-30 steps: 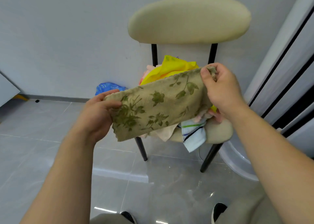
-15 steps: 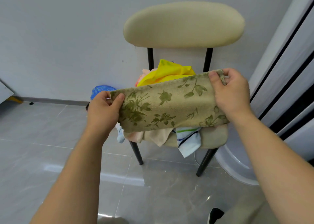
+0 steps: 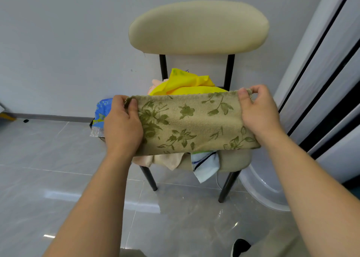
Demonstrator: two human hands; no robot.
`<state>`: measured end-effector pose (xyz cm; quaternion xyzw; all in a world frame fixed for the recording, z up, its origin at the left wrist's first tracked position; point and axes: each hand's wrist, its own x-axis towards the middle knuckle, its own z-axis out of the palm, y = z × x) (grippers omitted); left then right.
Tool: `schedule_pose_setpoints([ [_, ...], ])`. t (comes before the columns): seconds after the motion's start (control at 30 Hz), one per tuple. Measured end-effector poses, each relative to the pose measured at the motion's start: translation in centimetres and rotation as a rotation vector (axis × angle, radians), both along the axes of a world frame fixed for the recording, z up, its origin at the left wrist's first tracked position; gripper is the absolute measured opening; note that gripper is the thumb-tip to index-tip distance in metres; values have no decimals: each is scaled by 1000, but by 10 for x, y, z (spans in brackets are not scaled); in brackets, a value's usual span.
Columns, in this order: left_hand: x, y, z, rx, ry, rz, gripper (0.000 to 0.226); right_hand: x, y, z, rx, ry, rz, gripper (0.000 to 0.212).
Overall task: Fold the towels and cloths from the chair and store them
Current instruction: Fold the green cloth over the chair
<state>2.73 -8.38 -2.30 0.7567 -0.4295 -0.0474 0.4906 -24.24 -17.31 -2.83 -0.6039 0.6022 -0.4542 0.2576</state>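
Both forearms reach forward from the bottom corners, bare, roughly parallel, wrists slightly raised; left hand [image 3: 123,125] pinches the left top corner of the floral towel [image 3: 191,123], thumb on the near face, fingers curled behind, back of hand toward the camera; right hand [image 3: 258,111] pinches the right top corner the same way, thumb on front, fingers hooked over the upper edge; both hands closed on the cloth, well apart, towel stretched flat between them, top edge nearly level, right side a touch higher; towel is tan with olive green flowers, held in the air in front of the chair [image 3: 198,26], covering most of the seat from view.

Behind the towel a pile stays on the seat; yellow cloth [image 3: 185,82] on top, a pink cloth [image 3: 155,83] just left of it; below the towel's lower edge a beige cloth [image 3: 167,160] and a white striped cloth [image 3: 205,166] hang off the seat front; blue patterned bag [image 3: 101,112] just beside the left hand, partly hidden by it; clear plastic tub [image 3: 261,186] on the grey tiled floor [image 3: 48,169] right of the chair legs; black shoe [image 3: 239,246] at the bottom edge.
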Motion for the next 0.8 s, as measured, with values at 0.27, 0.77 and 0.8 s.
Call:
schedule_pose_setpoints([
  [0.27, 2, -12, -5, 82, 445, -129, 20, -20, -7, -9, 177, -262, 156, 19],
  [0.77, -6, -7, -2, 174, 376, -372, 26, -30, -3, 2, 213, -230, 253, 36],
  [0.8, -4, -5, -1, 189, 387, -411, 28, -32, -3, 2, 204, -228, 276, 42],
])
